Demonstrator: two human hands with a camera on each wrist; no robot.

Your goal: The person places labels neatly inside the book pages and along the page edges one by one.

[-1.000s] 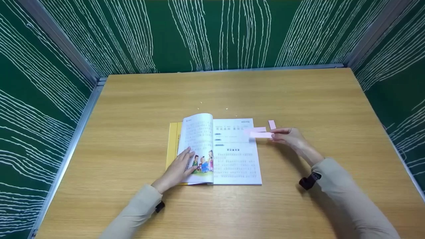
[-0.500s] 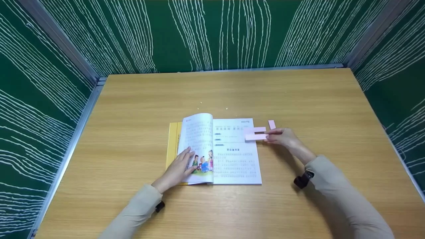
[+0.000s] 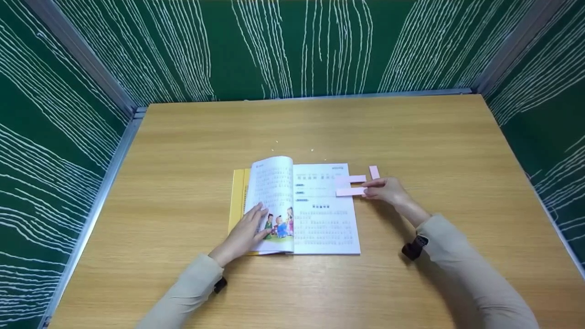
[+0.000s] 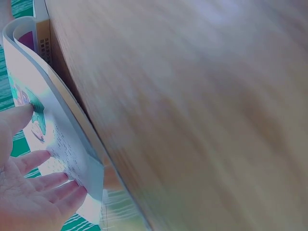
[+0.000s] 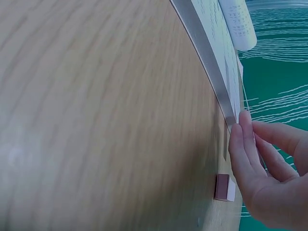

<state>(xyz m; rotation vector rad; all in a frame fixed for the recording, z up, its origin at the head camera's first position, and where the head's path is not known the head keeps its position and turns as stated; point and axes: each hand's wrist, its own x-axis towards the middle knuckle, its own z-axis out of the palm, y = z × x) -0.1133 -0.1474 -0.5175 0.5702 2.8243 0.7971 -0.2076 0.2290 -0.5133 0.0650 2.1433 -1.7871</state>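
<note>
An open book [image 3: 327, 235] with printed text lies on the table, a coloured picture on its left page. My left hand [image 3: 242, 234] rests on that page, fingers spread; the left wrist view shows its thumb near the picture. At the book's right edge my right hand [image 3: 389, 194] pinches the outer end of a pink paper strip [image 3: 350, 192]. The strip's other end lies over the right page. Just above it, another pink strip [image 3: 357, 178] sticks out past the page edge. Beyond my right fingers sits a small pink sticky-note pad [image 3: 374, 172], seen as a thin block in the right wrist view.
A yellow cover edge [image 3: 237, 196] shows under the left pages. Tiny pale scraps [image 3: 312, 150] are scattered behind the book on the wooden table [image 3: 205, 132]. Green panels [image 3: 292, 50] with white wavy lines stand at the back and sides.
My right hand has moved left and slightly toward me, bringing the pink strip further over the right page, below the other strip. My left hand has stayed in place.
</note>
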